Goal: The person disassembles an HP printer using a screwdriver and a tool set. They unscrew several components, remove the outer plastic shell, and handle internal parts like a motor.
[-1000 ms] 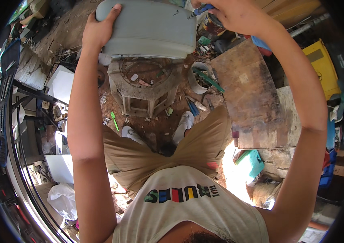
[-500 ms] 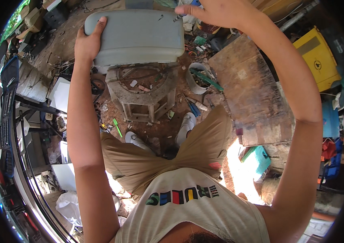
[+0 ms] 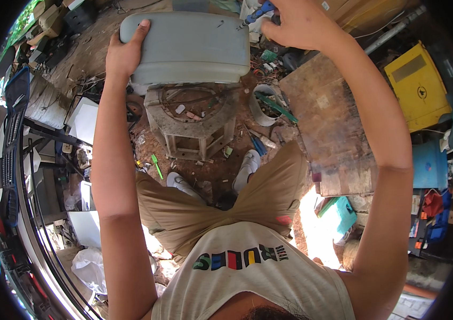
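A grey plastic casing with rounded corners rests over a stool-like stand. My left hand grips its left edge, the thumb on top and the fingers wrapped round the side. Beyond the casing's right end, my right hand is closed round a blue-handled screwdriver. The screwdriver slants down toward the casing's top right edge, near a small dark slot. Whether its tip touches the plastic I cannot tell.
To the right of the stand is a white bucket with a green strip in it. A worn wooden board lies farther right, near a yellow case. Small scraps and a green plastic fork litter the ground by my shoes.
The casing and my left hand now appear slightly farther right. My right hand has come lower and to the right, and more of the blue screwdriver handle shows.
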The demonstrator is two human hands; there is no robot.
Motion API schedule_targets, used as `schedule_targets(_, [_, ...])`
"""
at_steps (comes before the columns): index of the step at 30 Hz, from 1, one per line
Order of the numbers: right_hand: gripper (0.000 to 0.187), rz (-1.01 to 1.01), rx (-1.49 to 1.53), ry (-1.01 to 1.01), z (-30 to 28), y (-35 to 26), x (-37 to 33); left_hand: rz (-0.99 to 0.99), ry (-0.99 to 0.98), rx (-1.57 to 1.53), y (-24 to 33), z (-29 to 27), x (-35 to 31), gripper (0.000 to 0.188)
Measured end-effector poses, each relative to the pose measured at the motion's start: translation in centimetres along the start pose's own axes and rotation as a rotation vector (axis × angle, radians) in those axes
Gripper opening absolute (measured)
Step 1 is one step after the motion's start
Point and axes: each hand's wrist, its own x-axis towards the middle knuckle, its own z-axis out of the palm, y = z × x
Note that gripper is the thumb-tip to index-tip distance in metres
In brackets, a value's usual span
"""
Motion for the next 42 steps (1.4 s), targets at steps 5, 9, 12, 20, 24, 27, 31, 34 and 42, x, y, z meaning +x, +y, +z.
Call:
schedule_targets(5, [0.039, 0.093, 0.058, -0.051, 0.1, -0.2, -0.1, 0.004, -0.017, -0.009, 0.7, -0.4, -0.5, 0.112])
schedule_targets(9, [0.035, 0.200, 0.024, -0.033, 0.2, -1.3, -0.6, -0.003, 0.006, 0.015, 0.2, -0.5, -0.3, 0.112])
schedule_targets(12, [0.032, 0.054, 0.126, 0.089, 1.2, -0.5, -0.8, -0.006, 0.002, 0.008, 0.0, -0.3, -0.1, 0.112])
schedule_targets(20, [0.021, 0.126, 0.219, 0.090, 1.4, -0.2, -1.4, -0.001, -0.008, -0.018, 0.5, -0.4, -0.7, 0.113])
schedule_targets(24, [0.016, 0.148, 0.255, 0.127, 1.1, 0.4, -2.2, -0.014, 0.004, -0.013, 0.3, -0.1, -0.5, 0.112])
schedule_targets(27, [0.019, 0.329, 0.359, 0.187, -0.4, -0.5, -3.2, -0.014, 0.010, -0.013, 0.5, -0.4, -0.7, 0.114])
schedule_targets(31, [0.026, 0.574, 0.687, 0.425, 2.5, 1.8, -5.5, -0.020, 0.014, -0.017, 0.7, -0.7, -0.8, 0.116])
schedule_targets(34, [0.021, 0.648, 1.213, 0.912, 5.7, 2.0, -7.3, 0.000, 0.016, 0.001, -0.7, 0.5, 0.2, 0.116])
schedule_targets(42, [0.015, 0.212, 0.722, 0.451, 4.4, -6.6, -1.3, -0.043, -0.050, -0.044, -0.3, -0.7, -3.3, 0.123])
